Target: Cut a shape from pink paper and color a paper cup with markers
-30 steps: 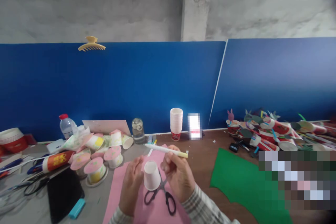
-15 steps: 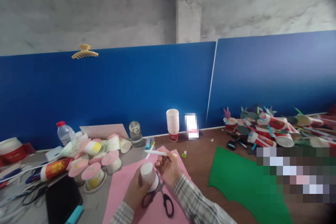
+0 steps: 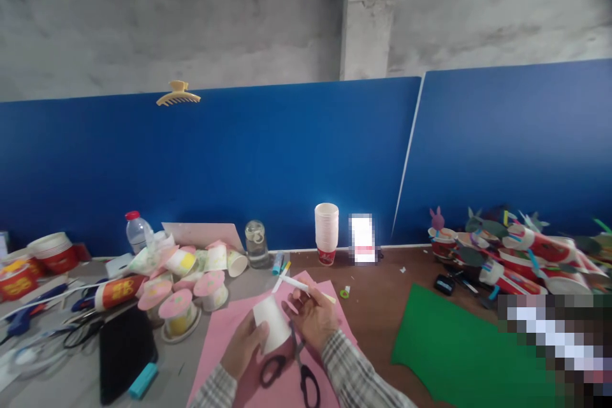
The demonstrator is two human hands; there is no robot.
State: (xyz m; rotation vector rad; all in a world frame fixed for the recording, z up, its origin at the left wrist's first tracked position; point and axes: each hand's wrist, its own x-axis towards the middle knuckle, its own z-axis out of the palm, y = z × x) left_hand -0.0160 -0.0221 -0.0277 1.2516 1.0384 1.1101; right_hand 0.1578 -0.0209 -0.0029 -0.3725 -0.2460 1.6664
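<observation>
My left hand is closed around the side of a small white paper cup, tilted over the pink paper. My right hand, just right of the cup, has its fingers curled and grips a slim white pen-like stick. A pale yellow end of the stick shows beyond the hand. Under both hands, on the pink sheet, lie black-handled scissors; their blades are partly covered by the right hand.
Pink-topped paper cups crowd the left, beside a black tablet-like slab and a glass jar. Stacked cups stand at the back. Green sheet and a heap of red cups lie right.
The cup in my left hand has turned, so more of its side shows. My right hand still grips the stick. The view has shifted slightly left.
</observation>
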